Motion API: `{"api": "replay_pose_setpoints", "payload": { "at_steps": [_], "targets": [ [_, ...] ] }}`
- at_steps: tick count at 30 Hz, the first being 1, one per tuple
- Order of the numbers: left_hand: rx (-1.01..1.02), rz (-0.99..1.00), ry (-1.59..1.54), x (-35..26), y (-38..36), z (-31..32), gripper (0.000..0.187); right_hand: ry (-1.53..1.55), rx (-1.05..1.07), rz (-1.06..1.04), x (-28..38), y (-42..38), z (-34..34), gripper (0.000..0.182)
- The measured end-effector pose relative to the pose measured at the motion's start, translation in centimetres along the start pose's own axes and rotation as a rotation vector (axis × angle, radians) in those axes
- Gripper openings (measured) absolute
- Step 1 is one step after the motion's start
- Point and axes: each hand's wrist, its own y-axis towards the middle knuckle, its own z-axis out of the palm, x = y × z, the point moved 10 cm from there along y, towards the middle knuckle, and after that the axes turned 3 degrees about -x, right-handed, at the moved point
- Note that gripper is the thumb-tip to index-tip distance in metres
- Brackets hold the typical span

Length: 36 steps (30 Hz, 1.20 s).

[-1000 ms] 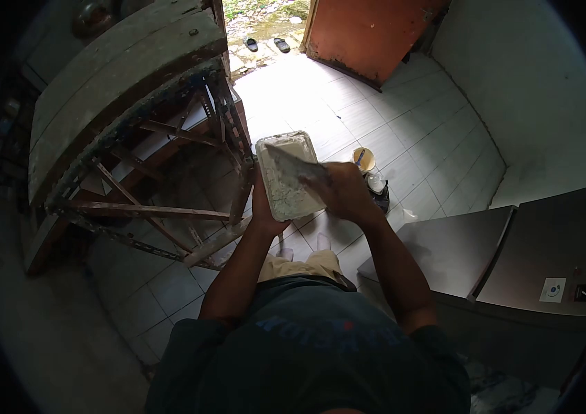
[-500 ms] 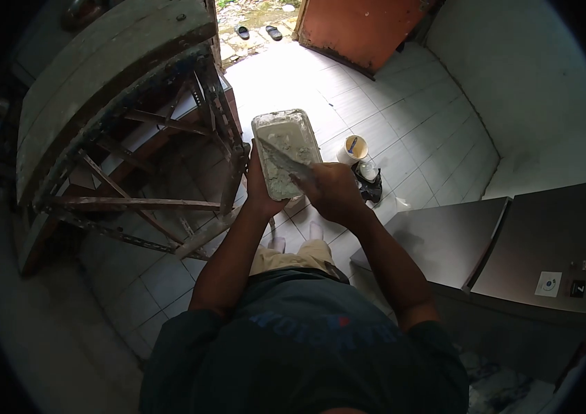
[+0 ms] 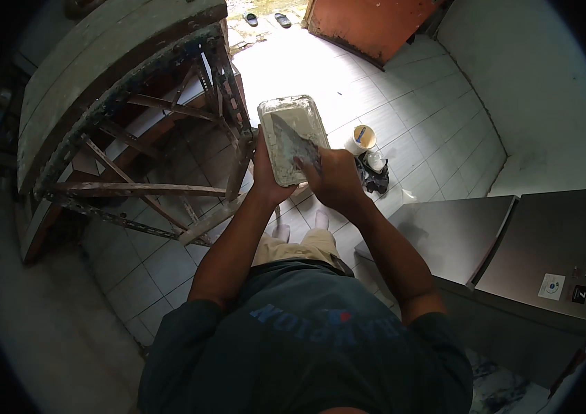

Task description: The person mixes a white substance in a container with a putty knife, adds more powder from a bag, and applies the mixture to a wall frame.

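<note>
My left hand (image 3: 268, 174) grips a rectangular tray (image 3: 267, 112) from its left side and lower edge, with part of the fingers hidden beneath. Wet grey-white plaster coats the tray's inside and smears its rim. In my right hand (image 3: 338, 181) is a pointing trowel (image 3: 288, 141), its handle covered by the closed fingers. The trowel's smeared, pointed blade lies over the tray, its tip towards the upper left. Whether the blade touches the plaster is hard to tell.
A worktable (image 3: 110, 79) with a metal frame stands left. Beyond the tray are a bucket (image 3: 362, 138) with a blue-handled tool and a black plastic bag (image 3: 377, 181) on the tiled floor. A grey fridge (image 3: 444, 231) is at right, an orange door (image 3: 369, 27) ahead.
The trowel has turned so that more of its blade's broad face shows. Tray and hands sit slightly higher in view, while the surroundings have shifted a little to the right.
</note>
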Motion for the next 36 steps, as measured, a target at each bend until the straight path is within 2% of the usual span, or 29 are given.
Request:
{"api": "replay_pose_setpoints", "payload": {
  "at_steps": [2, 5, 7, 9, 11, 12, 13, 14, 18, 21, 23, 25, 27, 29, 30, 33, 34, 36],
  "targets": [
    [0.071, -0.019, -0.056, 0.1, -0.2, 0.4, 0.07, 0.017, 0.025, 0.056, -1.2, 0.4, 0.6, 0.029],
    [0.041, -0.062, -0.045, 0.7, -0.8, 0.5, 0.072, 0.185, -0.001, 0.11, -0.3, 1.2, -0.9, 0.031],
    [0.005, -0.069, -0.01, 1.1, -1.8, 1.7, 0.073, 0.134, 0.002, 0.147, -1.7, 1.5, -1.5, 0.028],
    [-0.029, -0.066, 0.02, 1.2, -2.0, 1.2, 0.074, 0.008, -0.127, 0.119, -1.6, 1.9, -3.7, 0.027],
    [0.071, -0.089, -0.02, 1.5, -1.6, 0.7, 0.074, 0.013, -0.141, 0.113, -1.4, 1.5, -3.9, 0.027],
    [0.071, -0.084, -0.022, 1.7, -1.4, 0.5, 0.074, -0.046, -0.136, 0.013, -1.0, 0.9, -3.2, 0.026],
    [-0.017, -0.076, 0.003, 2.1, -1.2, -0.4, 0.074, -0.104, -0.129, -0.09, -0.7, 0.2, -2.4, 0.025],
    [-0.105, -0.069, 0.027, 2.3, -1.0, -1.4, 0.074, -0.094, -0.062, 0.025, -2.3, -0.7, -1.2, 0.025],
    [-0.038, -0.051, 0.012, 2.8, -0.2, -1.9, 0.073, -0.037, 0.006, 0.013, -1.9, -2.6, 0.1, 0.026],
    [0.013, -0.102, -0.03, 2.9, -0.2, -1.4, 0.072, 0.004, -0.018, -0.019, -2.0, -1.8, -1.9, 0.022],
    [-0.011, -0.066, -0.053, 2.7, -0.3, -1.0, 0.073, 0.002, -0.037, -0.011, -4.0, -1.2, -3.2, 0.023],
    [-0.031, -0.093, 0.03, 2.8, 0.0, -1.3, 0.074, 0.074, -0.07, 0.199, -5.6, -0.2, -4.9, 0.027],
    [0.034, -0.106, -0.004, 2.9, 0.3, -0.3, 0.076, 0.057, -0.106, 0.204, -6.0, 0.9, -5.4, 0.024],
    [-0.011, -0.118, 0.016, 3.1, 0.2, -0.3, 0.076, -0.127, -0.141, 0.015, -5.4, 1.1, -4.9, 0.024],
    [-0.055, -0.117, 0.035, 3.1, 0.3, -0.6, 0.076, -0.128, -0.135, 0.005, -5.5, 0.9, -4.4, 0.023],
    [-0.032, -0.138, 0.058, 3.7, 1.5, -2.9, 0.075, -0.198, -0.043, 0.032, -6.3, -0.3, -3.1, 0.021],
    [-0.102, -0.135, 0.117, 4.0, 1.7, -4.1, 0.07, -0.069, -0.01, 0.152, -8.4, -1.2, -2.1, 0.02],
    [-0.137, -0.104, 0.128, 4.4, 2.4, -5.1, 0.067, -0.011, 0.019, 0.185, -9.2, -2.5, -1.2, 0.021]
  ]
}}
